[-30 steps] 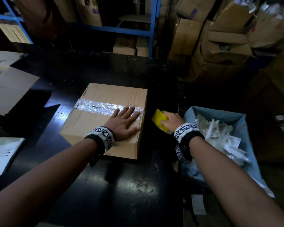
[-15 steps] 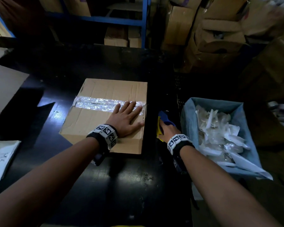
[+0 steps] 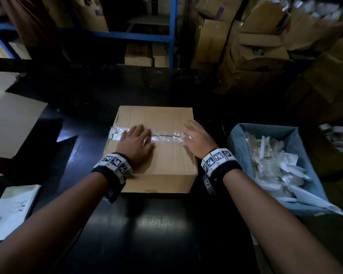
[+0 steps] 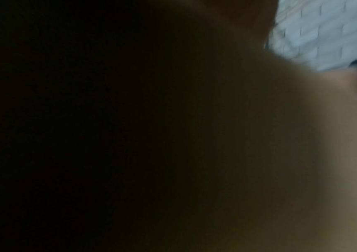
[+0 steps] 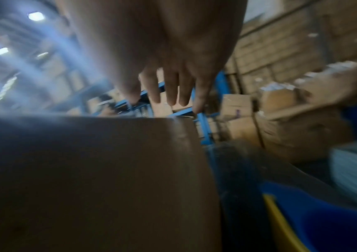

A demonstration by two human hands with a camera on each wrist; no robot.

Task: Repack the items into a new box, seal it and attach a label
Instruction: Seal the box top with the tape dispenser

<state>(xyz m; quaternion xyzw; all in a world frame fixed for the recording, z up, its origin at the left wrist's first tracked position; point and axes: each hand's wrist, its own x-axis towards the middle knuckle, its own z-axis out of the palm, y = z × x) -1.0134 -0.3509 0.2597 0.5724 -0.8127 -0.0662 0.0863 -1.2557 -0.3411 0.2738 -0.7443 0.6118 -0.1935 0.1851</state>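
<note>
With the box [image 3: 156, 147] on the surface [image 3: 139, 224], the left hand [image 3: 137, 142] lying flat on the wrinkled tape [image 3: 166, 136] and the right hand [image 3: 198, 140] flat at its end, uneven pressure probably leaves trapped creases, weakening the seal.

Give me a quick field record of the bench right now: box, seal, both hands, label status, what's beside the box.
box: cardboard box, closed, on the black table
seal: clear tape across the top seam
left hand: flat on the tape, fingers straight
right hand: open, fingers straight, at the box's right edge over the tape end
label: none visible on the box
right of box: blue-lined bin of plastic scraps
left of box: flat cardboard, white paper
</note>
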